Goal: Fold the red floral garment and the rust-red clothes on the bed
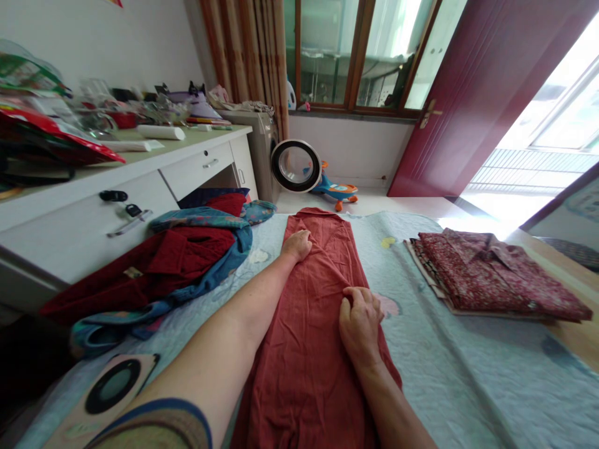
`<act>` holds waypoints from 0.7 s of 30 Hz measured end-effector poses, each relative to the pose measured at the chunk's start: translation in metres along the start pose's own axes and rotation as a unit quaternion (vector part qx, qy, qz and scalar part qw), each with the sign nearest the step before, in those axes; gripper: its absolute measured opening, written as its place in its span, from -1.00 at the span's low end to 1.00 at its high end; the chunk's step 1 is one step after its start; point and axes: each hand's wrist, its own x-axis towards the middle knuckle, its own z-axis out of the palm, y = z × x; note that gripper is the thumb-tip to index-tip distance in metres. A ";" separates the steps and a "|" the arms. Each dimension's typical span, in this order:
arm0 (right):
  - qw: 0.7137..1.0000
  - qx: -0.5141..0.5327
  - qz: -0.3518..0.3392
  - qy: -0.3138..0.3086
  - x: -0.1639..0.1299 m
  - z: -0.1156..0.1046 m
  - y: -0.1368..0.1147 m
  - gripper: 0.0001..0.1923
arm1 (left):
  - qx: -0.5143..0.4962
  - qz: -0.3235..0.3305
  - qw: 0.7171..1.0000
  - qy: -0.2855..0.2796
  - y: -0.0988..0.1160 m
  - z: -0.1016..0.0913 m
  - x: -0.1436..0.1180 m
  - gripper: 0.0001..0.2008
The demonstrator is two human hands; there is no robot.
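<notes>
A rust-red shirt (309, 349) lies lengthwise along the bed in a long, narrow fold, its collar at the far end and its near part running out of view. My left hand (297, 246) is closed on the cloth just below the collar. Farther down, at the right edge of the fold, my right hand (360, 319) has its fingers curled and pinching the fabric. A taut crease runs slantwise between the two hands. Small wrinkles cross the near half of the shirt.
Dark red and blue clothes (187, 262) lie heaped on the left of the light blue quilt (421, 368). Folded patterned garments (500, 274) are stacked at the right. A cluttered white desk (88, 206) borders the left side. Beyond the bed are a washing machine (260, 134) and a toy car (337, 189).
</notes>
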 end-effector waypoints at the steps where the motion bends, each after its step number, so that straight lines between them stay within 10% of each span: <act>1: 1.000 -0.001 0.006 0.007 0.000 -0.001 0.000 -0.71 | 0.002 0.002 1.000 -0.003 0.000 0.001 0.000 -0.61; 14: 0.997 -0.079 0.008 -0.002 -0.003 0.000 -0.001 -0.70 | 0.042 -0.024 0.996 -0.077 0.007 0.003 0.003 -0.16; 21: 0.987 0.019 -0.154 -0.040 -0.003 -0.001 -0.004 -0.59 | 0.051 0.006 0.998 0.028 0.020 -0.013 -0.012 -0.47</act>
